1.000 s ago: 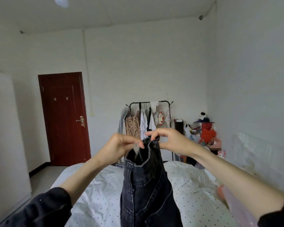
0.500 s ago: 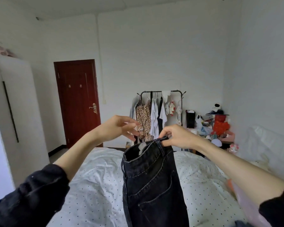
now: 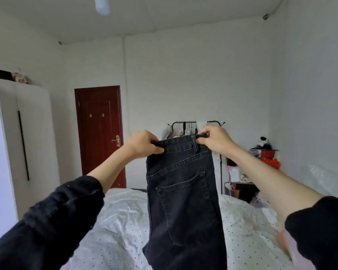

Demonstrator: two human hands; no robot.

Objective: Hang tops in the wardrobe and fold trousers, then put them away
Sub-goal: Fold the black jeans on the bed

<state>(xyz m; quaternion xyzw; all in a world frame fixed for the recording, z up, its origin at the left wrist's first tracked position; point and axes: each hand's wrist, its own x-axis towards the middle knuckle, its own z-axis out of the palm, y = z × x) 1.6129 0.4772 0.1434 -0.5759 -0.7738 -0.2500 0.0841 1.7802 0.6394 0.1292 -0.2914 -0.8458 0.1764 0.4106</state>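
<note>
1. Both of my hands pinch the waistband of the dark charcoal denim trousers (image 3: 181,191): my left hand (image 3: 142,144) curls over the left end of the band, and my right hand (image 3: 216,140) nips the right end between thumb and fingers, beside a belt loop.
2. Held this way, the trousers hang in the air in front of me with the back pocket facing me, the waistband stretched flat between my two grips and the legs dropping out of view below.
3. Under them lies the white bed cover with small dark dots (image 3: 121,227), rumpled; no folded pile shows on it.
4. To my left stands the tall white wardrobe (image 3: 27,145), its doors closed as far as I can see.
5. Beyond the bed are the dark red wooden door (image 3: 100,133) and, partly behind the trousers, the black metal clothes rail (image 3: 213,122) with garments on hangers.
6. My judgement: this pair is only spread out ready for folding. The fold itself, the putting away, and any tops bound for the wardrobe are left to do.
</note>
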